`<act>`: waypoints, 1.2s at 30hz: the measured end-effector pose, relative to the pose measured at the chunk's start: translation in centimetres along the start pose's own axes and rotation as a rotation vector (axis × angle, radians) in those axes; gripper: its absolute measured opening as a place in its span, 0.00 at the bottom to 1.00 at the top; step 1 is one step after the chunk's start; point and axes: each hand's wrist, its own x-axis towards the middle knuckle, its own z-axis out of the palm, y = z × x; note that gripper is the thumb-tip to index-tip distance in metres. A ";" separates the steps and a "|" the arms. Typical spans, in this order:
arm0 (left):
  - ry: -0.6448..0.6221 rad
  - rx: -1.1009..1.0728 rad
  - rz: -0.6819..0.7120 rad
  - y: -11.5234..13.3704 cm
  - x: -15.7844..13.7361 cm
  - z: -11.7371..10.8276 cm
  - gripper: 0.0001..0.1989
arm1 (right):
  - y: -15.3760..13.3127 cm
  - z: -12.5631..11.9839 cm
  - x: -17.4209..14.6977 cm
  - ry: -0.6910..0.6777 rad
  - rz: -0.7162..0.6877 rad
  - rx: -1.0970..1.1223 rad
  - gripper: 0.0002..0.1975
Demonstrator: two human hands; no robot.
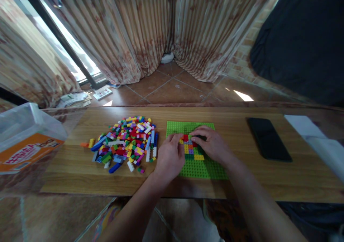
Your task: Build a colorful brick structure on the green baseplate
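Observation:
A green studded baseplate lies on the wooden table, with a patch of colored toy bricks in red, yellow, orange, purple and green on its middle. My left hand reaches over the plate's left side, its fingers closed at the patch's upper left edge. From the right, my right hand bends its fingers inward, thumb and index fingertip close together at the patch's upper right. Anything pinched in either hand is too small or too covered to name. A red brick shows between the two hands.
Left of the plate spreads a heap of loose bricks in many colors. A clear plastic tub with an orange label stands at the far left. A black phone and white paper lie to the right. Striped curtains hang behind.

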 end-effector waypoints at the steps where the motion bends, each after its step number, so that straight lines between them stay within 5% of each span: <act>1: 0.001 0.010 0.002 0.0 0.0 0.0 0.17 | -0.1 0.0 0.1 -0.011 0.003 -0.021 0.08; 9: 0.040 0.127 0.016 0.3 0.0 0.6 0.17 | -1.5 0.3 0.2 -0.020 0.047 -0.178 0.09; 16: 0.119 0.269 0.111 0.3 -0.7 1.3 0.17 | -0.9 0.5 -0.2 0.000 0.052 -0.105 0.10; 27: 0.017 0.519 0.212 1.3 -2.3 3.1 0.25 | 0.4 0.2 -0.2 -0.014 0.058 -0.065 0.15; 36: 0.026 0.297 0.228 0.5 -2.1 2.3 0.22 | 1.9 -0.2 -0.2 -0.036 0.138 -0.116 0.18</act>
